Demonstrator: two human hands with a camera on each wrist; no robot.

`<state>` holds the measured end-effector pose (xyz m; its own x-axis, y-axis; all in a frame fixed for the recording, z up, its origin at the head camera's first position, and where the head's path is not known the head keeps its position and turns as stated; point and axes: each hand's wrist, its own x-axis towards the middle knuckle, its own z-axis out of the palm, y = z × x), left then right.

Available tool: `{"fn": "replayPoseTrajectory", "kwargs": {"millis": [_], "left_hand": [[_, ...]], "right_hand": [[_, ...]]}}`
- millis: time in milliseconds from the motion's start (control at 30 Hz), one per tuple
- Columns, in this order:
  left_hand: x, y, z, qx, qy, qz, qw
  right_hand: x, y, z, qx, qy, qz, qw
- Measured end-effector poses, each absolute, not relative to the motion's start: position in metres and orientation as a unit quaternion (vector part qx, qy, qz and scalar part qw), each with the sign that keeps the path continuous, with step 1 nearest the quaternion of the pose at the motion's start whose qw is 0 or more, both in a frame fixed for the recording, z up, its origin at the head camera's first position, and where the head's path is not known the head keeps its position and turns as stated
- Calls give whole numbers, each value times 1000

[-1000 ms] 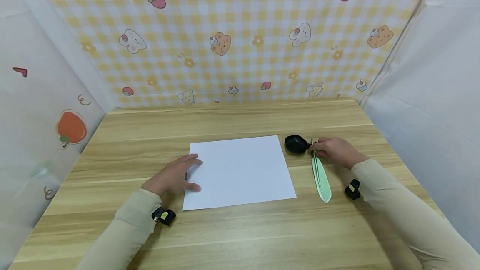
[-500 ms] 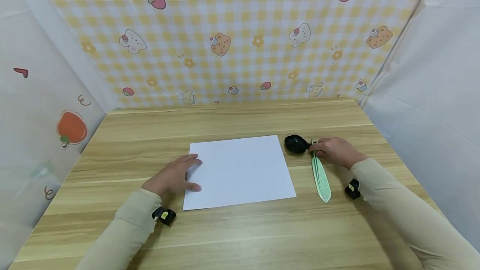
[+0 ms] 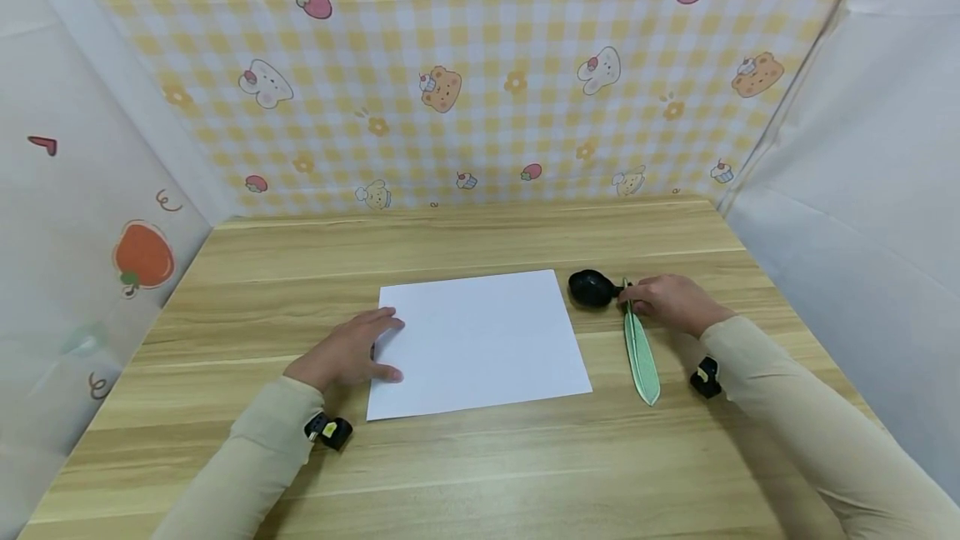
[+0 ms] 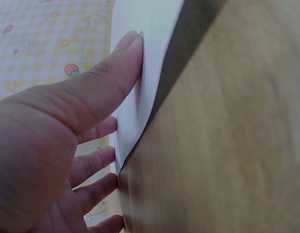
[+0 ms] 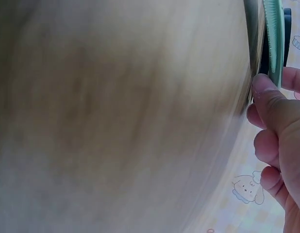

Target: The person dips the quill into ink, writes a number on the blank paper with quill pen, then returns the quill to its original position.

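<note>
A blank white sheet of paper (image 3: 480,344) lies mid-table. My left hand (image 3: 347,350) rests at its left edge, thumb and fingers spread apart; in the left wrist view the thumb (image 4: 104,82) lies over the paper and the fingertips reach its edge. Right of the paper sits a black rounded, bulb-like object (image 3: 591,288) with a thin neck. A long, ribbed, leaf-shaped green strip (image 3: 641,357) points toward the near side. My right hand (image 3: 671,302) pinches the strip's far end, beside the black neck, between thumb and index finger (image 5: 294,80). Its other fingers are curled.
The wooden table (image 3: 480,473) runs back to a yellow checked cloth wall (image 3: 487,132). White cloth walls close it off on the left (image 3: 67,215) and right (image 3: 862,215). A small black wrist camera (image 3: 327,432) sits by the left cuff.
The green strip's near end has shifted very slightly to the left. Both hands, the paper and the black object stay essentially in place.
</note>
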<state>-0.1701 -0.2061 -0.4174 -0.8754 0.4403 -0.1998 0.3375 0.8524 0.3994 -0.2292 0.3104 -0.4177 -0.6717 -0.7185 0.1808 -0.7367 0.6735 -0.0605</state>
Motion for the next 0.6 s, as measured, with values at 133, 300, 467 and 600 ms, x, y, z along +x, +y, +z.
{"fn": "replayPoseTrajectory", "kwargs": {"millis": [133,300,467,600], "left_hand": [[-171,-206,-418,204,952,175,143],[-172,-206,-417,205,953,173,141],[-173,-204,-416,205,954,170,140],[-173,-203,-416,206,954,167,141]], "right_hand": [[-230,313,-420,404,-907,72,92],[-230,316,-418,401,-907,81,103],[-228,318,-416,394,-910,93,96],[-227,321,-418,391,-909,100,102]]}}
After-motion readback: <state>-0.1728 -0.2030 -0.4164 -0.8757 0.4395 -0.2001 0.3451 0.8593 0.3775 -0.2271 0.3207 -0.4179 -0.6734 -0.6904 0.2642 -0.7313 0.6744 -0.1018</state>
